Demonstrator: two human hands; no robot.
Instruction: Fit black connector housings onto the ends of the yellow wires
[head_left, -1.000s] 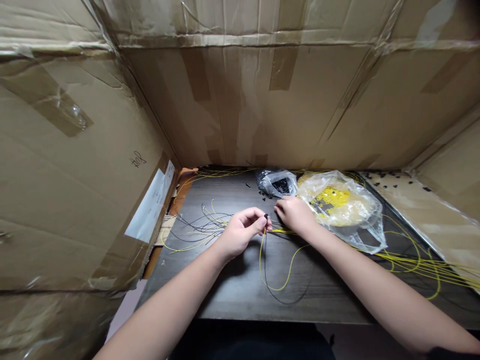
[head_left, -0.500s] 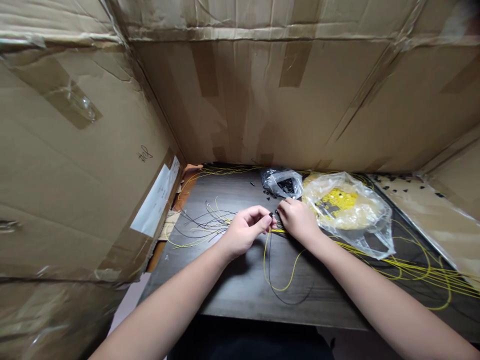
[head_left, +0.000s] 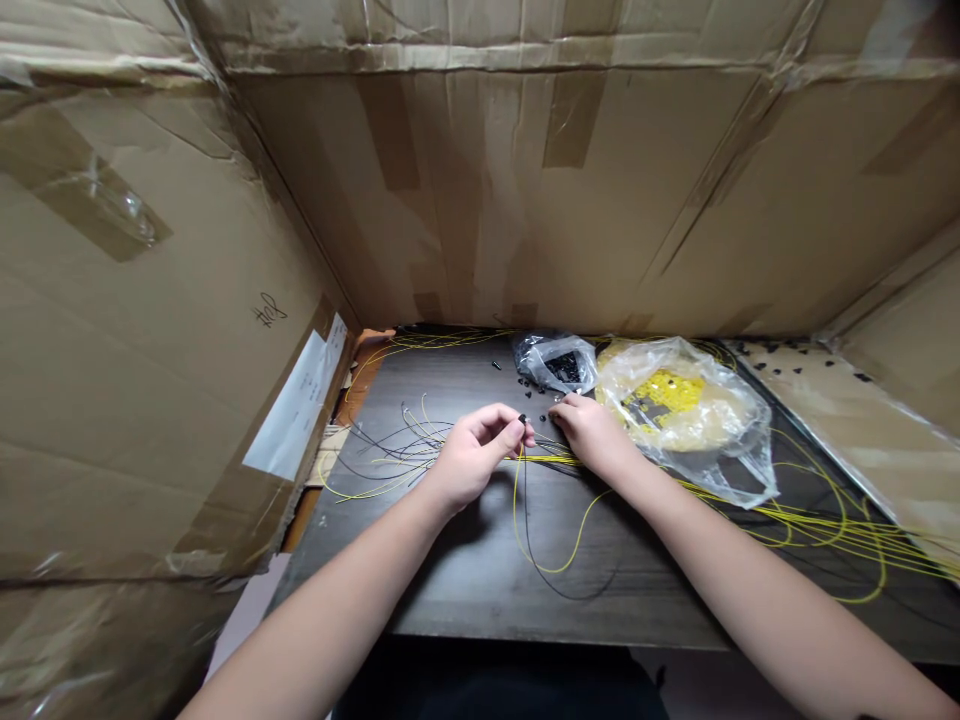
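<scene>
Left hand (head_left: 480,452) pinches a small black piece (head_left: 523,420); right hand (head_left: 589,432), at its three o'clock, curls nearly closed, contents unclear.

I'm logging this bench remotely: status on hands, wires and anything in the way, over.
Left hand pinching small black part, yellow wire and black wire hanging below. Right hand low by loose black pieces, grip unclear. Plastic bags close beyond right hand.

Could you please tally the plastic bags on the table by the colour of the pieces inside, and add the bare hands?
Bag with black pieces: 1
Bag with mostly yellow pieces: 1
Bare hands, left hand and right hand: 2
Total: 4
</scene>
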